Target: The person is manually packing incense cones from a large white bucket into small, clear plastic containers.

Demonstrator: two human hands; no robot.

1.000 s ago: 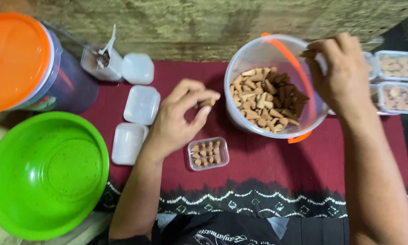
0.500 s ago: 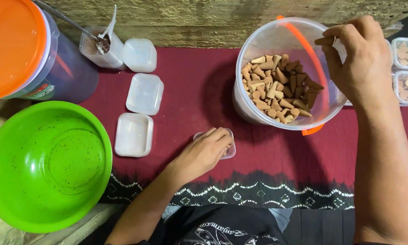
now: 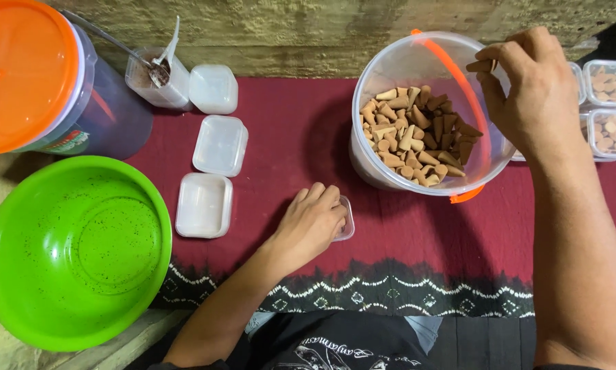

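While the left hand [image 3: 313, 223] lies flat over the small clear box [image 3: 346, 220] under its fingertips, keep the right hand [image 3: 533, 89] pinched tight on the brown cone [image 3: 478, 66], clear of the bucket [image 3: 397, 65] rim just below.

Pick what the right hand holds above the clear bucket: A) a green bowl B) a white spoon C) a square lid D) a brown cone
D: the right hand pinches a brown cone in its fingers over the rim of the clear bucket.
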